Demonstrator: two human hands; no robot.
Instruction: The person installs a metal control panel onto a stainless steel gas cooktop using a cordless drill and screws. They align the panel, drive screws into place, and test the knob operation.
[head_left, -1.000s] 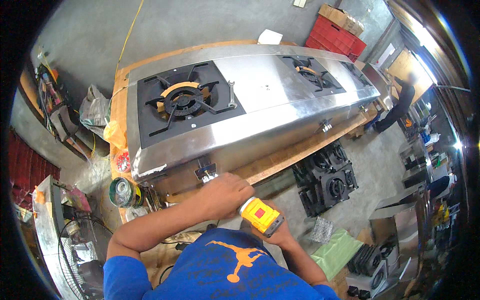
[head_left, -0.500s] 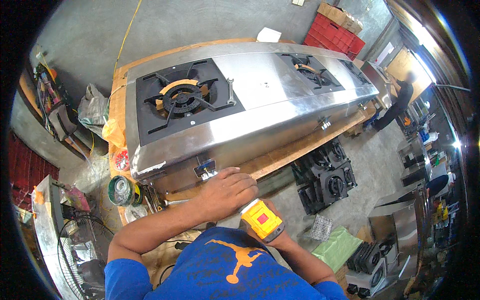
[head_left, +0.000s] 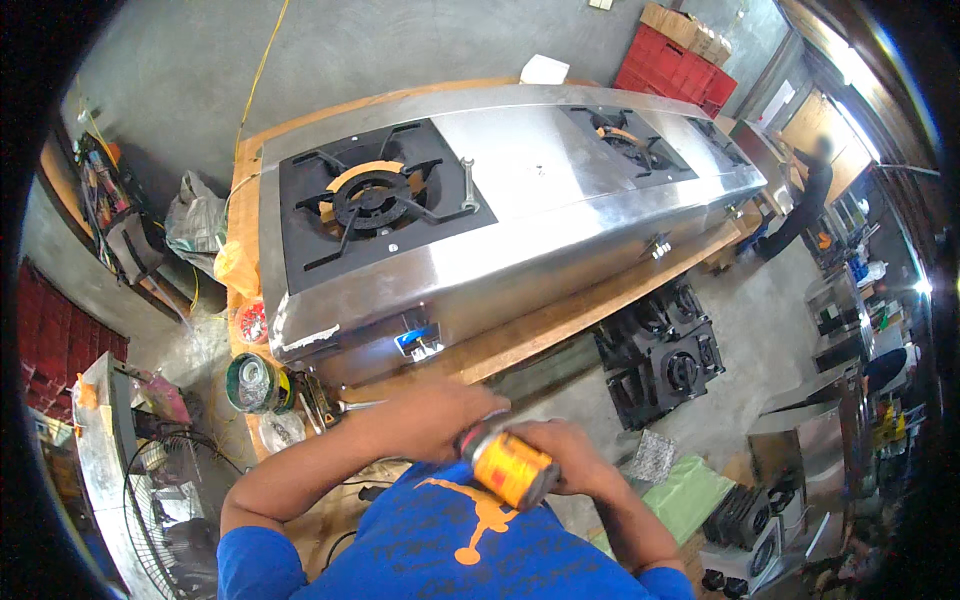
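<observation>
Below the steel stove [head_left: 560, 200], right hand [head_left: 565, 455] gripped orange can [head_left: 510, 468]; left hand [head_left: 440, 415] clasped its top. Looked light, rigid, smooth; hold mid-body.

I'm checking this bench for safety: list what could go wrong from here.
1. The right hand holds an orange can close to the chest while the left hand works at its top; whatever comes out could hit the blue shirt.
2. A wrench lies loose on the steel stove beside the burner grate; a knock could send it sliding.
3. The open tin sits near the bench corner and might tip.
</observation>
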